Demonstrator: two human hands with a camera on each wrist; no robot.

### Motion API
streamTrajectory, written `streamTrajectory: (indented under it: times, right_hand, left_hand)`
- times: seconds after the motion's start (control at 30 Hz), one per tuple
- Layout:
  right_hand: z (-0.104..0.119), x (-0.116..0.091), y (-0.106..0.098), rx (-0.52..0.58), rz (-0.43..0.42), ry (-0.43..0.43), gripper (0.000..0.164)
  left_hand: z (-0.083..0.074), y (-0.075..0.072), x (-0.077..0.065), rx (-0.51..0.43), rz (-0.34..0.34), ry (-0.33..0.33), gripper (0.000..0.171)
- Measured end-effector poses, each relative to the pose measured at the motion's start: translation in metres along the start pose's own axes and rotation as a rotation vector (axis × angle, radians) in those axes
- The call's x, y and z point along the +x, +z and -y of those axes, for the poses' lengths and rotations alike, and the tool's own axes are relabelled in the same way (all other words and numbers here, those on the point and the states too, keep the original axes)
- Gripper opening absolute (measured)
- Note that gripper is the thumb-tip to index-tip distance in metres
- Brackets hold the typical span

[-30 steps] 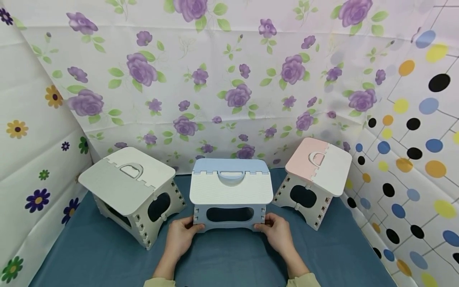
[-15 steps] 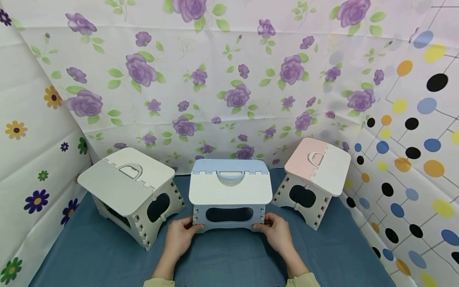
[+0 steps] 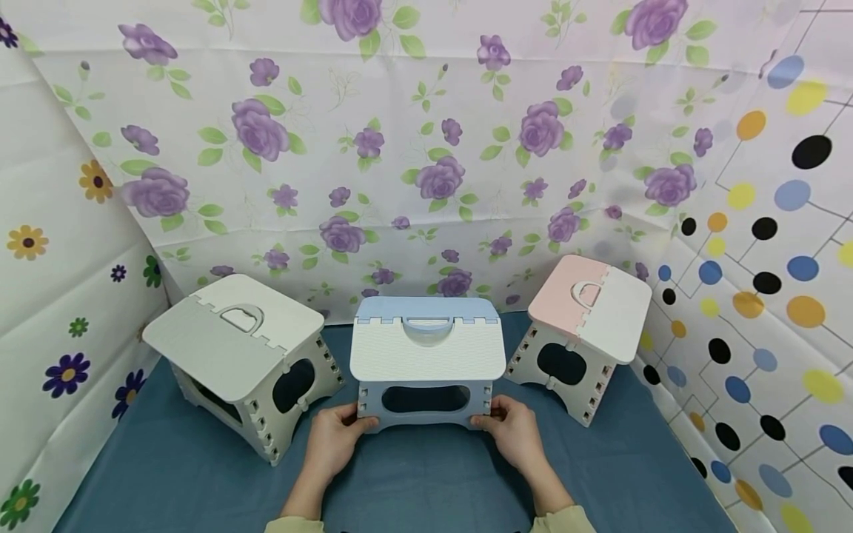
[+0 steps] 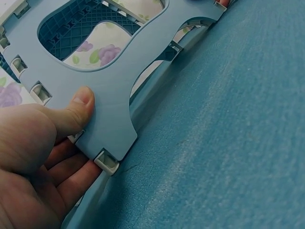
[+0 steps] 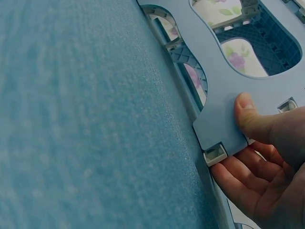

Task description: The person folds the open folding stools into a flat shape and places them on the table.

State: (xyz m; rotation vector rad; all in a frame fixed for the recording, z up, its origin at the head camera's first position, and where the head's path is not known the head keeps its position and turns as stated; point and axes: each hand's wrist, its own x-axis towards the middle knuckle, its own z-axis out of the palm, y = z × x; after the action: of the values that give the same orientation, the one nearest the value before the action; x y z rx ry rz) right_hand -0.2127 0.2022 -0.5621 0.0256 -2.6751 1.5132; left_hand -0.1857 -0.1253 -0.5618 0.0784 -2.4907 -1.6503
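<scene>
A folding step stool with a white and blue top and blue legs stands unfolded at the middle of the table. My left hand grips its lower left corner. In the left wrist view that thumb presses the blue front panel while the fingers curl behind the leg's edge. The lower right corner is held the same way by my right hand. Its thumb lies on the panel in the right wrist view, fingers at the side and partly hidden behind it. The stool's blue carry handle lies flat in the top.
To the left stands a grey and white folding stool, turned at an angle. A pink and white one stands on the right. Blue cloth covers the table. A flowered curtain hangs behind, a dotted one at the right.
Both hands keep their hold on the blue and white stool, which stays in place. The whole head view has shifted very slightly.
</scene>
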Motion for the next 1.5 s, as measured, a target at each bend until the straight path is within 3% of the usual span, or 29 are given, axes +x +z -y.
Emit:
streamTrajectory:
  times: [0.67,0.9,1.5]
  right_hand:
    - [0.0031,-0.0011,0.0003,0.003,0.019,-0.012,0.016]
    - [0.0030,-0.0013,0.0001,0.011,0.024,0.003,0.016]
    - [-0.0002,-0.0003,-0.0009,0.013,0.042,0.022,0.014]
  left_hand:
    - [0.0000,-0.0020,0.0005,-0.008,0.004,-0.007,0.026]
    - [0.0001,-0.0021,0.0014,-0.008,0.008,-0.037,0.025]
    - [-0.0027,-0.0023,-0.0011,-0.002,0.030,-0.021,0.021]
